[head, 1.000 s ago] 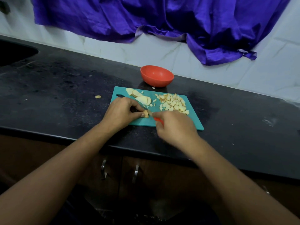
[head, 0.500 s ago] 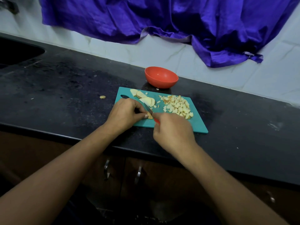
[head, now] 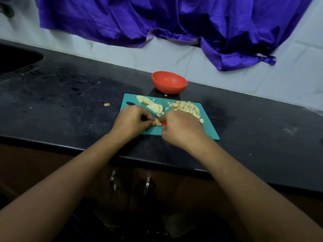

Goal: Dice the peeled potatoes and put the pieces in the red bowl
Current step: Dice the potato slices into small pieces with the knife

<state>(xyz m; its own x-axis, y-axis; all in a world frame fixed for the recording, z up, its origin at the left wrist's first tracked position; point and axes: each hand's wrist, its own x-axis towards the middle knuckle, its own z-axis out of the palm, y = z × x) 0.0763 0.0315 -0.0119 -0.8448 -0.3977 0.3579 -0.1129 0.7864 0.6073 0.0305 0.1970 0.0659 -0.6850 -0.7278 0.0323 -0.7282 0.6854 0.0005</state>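
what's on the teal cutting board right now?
Visible: diced potato pile at its right, uncut slices at the back, one piece pinched by the left hand. The right hand covers most of the knife.

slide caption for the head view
Left hand pinches a potato piece on the teal board; right hand grips the red-handled knife.

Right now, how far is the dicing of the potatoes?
Done: a pile of dice lies on the board. In hand: the left hand holds a piece while the right hand grips the knife. Left: several slices wait uncut, and the bowl looks empty.
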